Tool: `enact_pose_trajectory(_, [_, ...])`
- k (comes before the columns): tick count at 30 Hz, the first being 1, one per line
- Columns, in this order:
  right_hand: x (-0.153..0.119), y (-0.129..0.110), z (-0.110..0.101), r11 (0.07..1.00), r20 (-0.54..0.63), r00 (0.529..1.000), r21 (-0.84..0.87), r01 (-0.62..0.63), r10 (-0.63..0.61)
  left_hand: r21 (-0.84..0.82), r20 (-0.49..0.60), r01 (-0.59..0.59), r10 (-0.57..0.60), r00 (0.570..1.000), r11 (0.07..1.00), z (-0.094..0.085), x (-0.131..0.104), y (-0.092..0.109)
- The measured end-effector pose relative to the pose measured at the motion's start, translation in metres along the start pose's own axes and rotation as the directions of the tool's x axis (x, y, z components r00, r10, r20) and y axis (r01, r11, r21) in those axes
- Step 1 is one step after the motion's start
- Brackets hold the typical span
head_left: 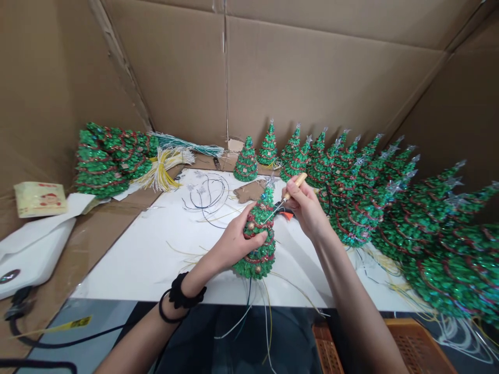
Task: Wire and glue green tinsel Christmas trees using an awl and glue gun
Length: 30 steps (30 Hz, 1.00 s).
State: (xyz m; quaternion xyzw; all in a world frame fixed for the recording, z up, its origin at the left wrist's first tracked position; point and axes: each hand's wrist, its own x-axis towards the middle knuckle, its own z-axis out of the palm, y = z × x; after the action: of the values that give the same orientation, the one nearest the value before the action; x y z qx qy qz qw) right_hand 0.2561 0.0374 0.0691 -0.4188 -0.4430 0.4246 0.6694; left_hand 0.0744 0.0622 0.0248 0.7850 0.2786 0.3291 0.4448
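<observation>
A small green tree [260,254] with red garland, gold balls and a clear star on top stands near the front of the white board [148,259]. My left hand [237,241] is wrapped round its left side, thumb across the front. Between the fingers of my right hand [306,205] is a tool with a light wooden handle [295,186]. Its thin metal shaft points down and left towards the tree's upper right side; whether the tip touches is too small to tell. Yellow, white and dark wires hang from the tree's base over the board's front edge.
Many similar trees [351,208] crowd the right side, others [105,161] lie at the left. Wire bundles [166,169], loose wires [206,200] and a torn cardboard piece [249,191] lie behind. A white device [39,249] is at far left; an orange basket [417,348] is below right.
</observation>
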Motion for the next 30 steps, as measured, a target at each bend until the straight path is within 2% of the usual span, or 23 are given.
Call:
enact_pose_trajectory(7, [-0.006, 0.003, 0.000, 0.999, -0.033, 0.999, 0.052, -0.004, 0.006, -0.029, 0.014, 0.018, -0.017, 1.000, 0.999, 0.000, -0.002, 0.000])
enact_pose_trajectory(12, [-0.009, 0.008, 0.001, 0.995, -0.068, 0.997, 0.095, -0.022, 0.028, 0.011, -0.002, 0.039, -0.039, 0.999, 0.999, 0.000, -0.002, 0.001])
enact_pose_trajectory(21, [-0.021, 0.022, 0.002, 0.979, -0.167, 0.986, 0.206, 0.003, 0.032, -0.028, 0.001, 0.009, -0.009, 1.000, 1.000, 0.000, 0.000, 0.000])
enact_pose_trajectory(26, [-0.028, 0.035, 0.005, 0.968, -0.169, 0.982, 0.247, -0.047, 0.090, -0.047, -0.003, -0.009, 0.009, 1.000, 0.999, 0.001, 0.000, 0.001])
enact_pose_trajectory(30, [-0.034, 0.035, 0.005, 0.968, -0.227, 0.973, 0.252, 0.024, 0.035, -0.034, 0.001, 0.026, -0.026, 1.000, 0.999, 0.001, 0.000, 0.003])
